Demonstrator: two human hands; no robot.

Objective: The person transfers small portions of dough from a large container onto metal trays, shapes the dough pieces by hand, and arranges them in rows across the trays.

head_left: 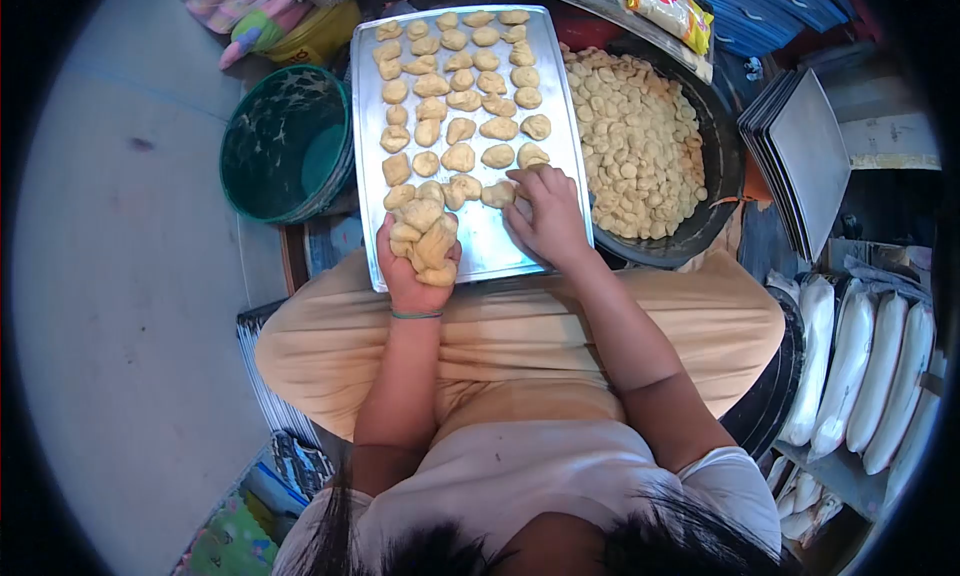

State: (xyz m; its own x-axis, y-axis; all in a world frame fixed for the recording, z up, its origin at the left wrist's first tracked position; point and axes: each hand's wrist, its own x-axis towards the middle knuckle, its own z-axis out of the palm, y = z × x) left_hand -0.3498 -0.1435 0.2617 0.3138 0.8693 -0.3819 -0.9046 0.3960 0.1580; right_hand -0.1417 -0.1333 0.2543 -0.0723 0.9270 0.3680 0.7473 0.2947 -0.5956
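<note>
My left hand (418, 284) is palm up and cups a clump of soft, pale yellow dough pieces (422, 238) over the near left part of a metal tray (480, 251). Rows of small dough lumps (458, 157) lie on the tray, which rests by my lap. At the right end of the nearest row, my right hand (548, 214) has its fingers bent around a dough piece, mostly hidden under them. Just left of those fingertips sits another dough lump (497, 195).
Right of the tray, a large black basin (722, 136) holds many dough pieces. A green bucket (290, 201) stands on the left. Stacked metal trays (805, 166), a yellow-and-white packet (672, 14) and long white filled bags (850, 376) are at the right.
</note>
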